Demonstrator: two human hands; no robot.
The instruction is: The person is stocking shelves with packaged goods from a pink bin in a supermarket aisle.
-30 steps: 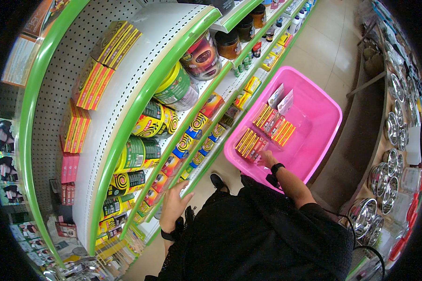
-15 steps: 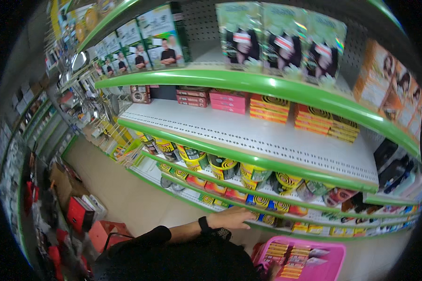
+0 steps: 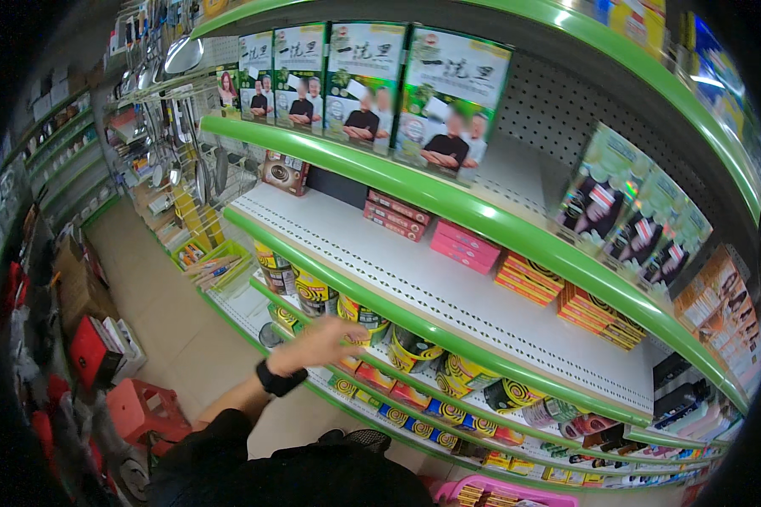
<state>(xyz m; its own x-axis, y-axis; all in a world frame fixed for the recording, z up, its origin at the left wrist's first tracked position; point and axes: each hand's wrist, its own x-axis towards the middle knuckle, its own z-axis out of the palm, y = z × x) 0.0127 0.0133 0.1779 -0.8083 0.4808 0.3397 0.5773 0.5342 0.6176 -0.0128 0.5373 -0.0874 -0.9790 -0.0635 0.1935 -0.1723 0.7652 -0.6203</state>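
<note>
My left hand [image 3: 321, 342], with a black band on its wrist, reaches out in front of the shelf unit. Its fingers are stretched and a little blurred, and I see nothing in them. Behind the hand stands a row of round yellow-and-black tubs [image 3: 413, 348] with a spiral pattern; whether the fingers touch a tub I cannot tell. On the white shelf [image 3: 347, 224] above are orange-and-yellow flat boxes [image 3: 528, 279] in stacks, a pink stack [image 3: 465, 246] and a dark red stack [image 3: 395, 215]. My right hand does not show.
A pink basket [image 3: 507, 493] holding flat boxes shows at the lower edge. Green-and-white cartons [image 3: 452, 106] line the upper shelf. A red stool [image 3: 148, 410] and a red box [image 3: 95, 351] stand on the floor at left. Metal ladles [image 3: 183, 56] hang at the far left end.
My left hand has moved left and up, from above the basket to before the tubs. The view has swung left, so the shelves shift right and the basket slips mostly out at the bottom.
</note>
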